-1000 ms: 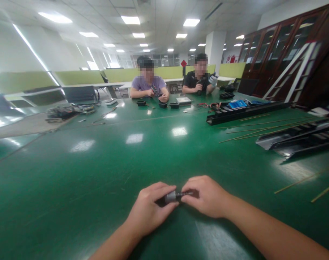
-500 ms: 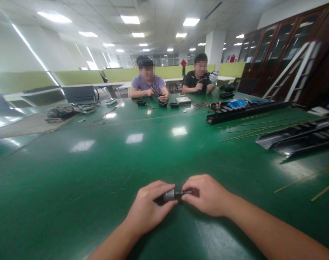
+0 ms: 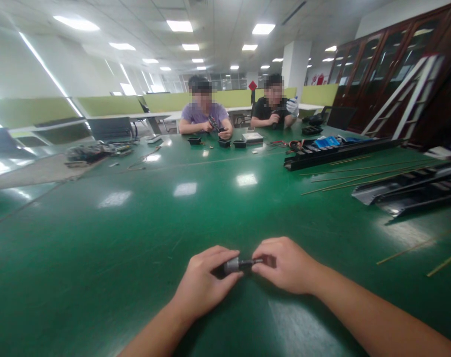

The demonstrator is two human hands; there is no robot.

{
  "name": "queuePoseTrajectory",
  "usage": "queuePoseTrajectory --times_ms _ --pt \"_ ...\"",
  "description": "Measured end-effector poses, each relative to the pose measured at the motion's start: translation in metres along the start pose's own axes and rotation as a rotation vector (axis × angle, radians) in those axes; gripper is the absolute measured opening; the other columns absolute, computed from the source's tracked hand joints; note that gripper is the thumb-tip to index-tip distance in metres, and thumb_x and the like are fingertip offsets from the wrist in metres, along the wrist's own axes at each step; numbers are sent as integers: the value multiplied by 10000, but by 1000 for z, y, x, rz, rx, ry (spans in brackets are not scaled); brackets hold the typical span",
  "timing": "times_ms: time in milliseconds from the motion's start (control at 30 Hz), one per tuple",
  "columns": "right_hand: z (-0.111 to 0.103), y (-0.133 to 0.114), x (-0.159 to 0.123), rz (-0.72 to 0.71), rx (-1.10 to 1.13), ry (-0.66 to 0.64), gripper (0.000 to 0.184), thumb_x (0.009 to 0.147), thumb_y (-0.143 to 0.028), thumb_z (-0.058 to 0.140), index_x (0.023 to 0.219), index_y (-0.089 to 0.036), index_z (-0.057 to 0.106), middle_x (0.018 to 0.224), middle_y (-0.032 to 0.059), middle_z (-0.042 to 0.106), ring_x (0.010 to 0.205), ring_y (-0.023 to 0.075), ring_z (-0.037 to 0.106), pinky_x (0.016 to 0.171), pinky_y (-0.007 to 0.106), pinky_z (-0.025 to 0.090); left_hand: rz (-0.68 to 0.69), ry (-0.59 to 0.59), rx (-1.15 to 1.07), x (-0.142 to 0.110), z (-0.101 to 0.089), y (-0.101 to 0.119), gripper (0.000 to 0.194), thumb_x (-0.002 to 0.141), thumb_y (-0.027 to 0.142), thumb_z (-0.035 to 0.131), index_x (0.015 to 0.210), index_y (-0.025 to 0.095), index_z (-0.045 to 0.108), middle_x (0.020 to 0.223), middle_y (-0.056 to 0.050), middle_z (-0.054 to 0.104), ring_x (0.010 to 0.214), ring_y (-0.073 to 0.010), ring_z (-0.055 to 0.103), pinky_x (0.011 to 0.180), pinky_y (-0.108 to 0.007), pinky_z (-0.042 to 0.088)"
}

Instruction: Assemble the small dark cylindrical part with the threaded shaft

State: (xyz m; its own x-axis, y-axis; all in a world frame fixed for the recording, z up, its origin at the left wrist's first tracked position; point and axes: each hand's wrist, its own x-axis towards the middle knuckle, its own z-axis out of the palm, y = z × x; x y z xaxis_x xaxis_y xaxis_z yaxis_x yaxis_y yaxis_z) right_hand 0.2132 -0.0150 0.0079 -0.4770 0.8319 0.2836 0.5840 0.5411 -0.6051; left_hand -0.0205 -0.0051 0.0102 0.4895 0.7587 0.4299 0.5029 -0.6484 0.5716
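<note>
Bare left hand [image 3: 203, 286], bare right hand [image 3: 287, 264], forearms uncovered, no sleeves visible

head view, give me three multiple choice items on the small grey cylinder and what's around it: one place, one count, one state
1. Where is the small grey cylinder?
A. between both hands near the table's front edge
B. on the long black tray at the right
C. beside the far people

2. How many people sit at the far end of the green table?
A. one
B. two
C. four

3. How is the cylinder held?
A. lying loose, untouched
B. left hand grips the grey body, right hand pinches the dark thin end
C. right hand alone lifts it high

Answers:
1 A, it sits between the two near hands, far from the long black tray.
2 B, a person in a purple shirt and a person in a black shirt are seated there.
3 B, fingers of both hands close on it.
</note>
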Motion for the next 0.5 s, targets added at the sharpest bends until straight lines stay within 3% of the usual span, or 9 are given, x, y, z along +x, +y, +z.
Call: queuePoseTrajectory --times_ms 500 --pt "-4 -1 1 6 6 -22 91 854 -257 663 853 -192 727 740 3 674 676 135 590 663 244 417 6 -11 11 0 0 0 251 778 213 746 1028 219 750 933 -56 744 822 -187 698 760 -279 571"
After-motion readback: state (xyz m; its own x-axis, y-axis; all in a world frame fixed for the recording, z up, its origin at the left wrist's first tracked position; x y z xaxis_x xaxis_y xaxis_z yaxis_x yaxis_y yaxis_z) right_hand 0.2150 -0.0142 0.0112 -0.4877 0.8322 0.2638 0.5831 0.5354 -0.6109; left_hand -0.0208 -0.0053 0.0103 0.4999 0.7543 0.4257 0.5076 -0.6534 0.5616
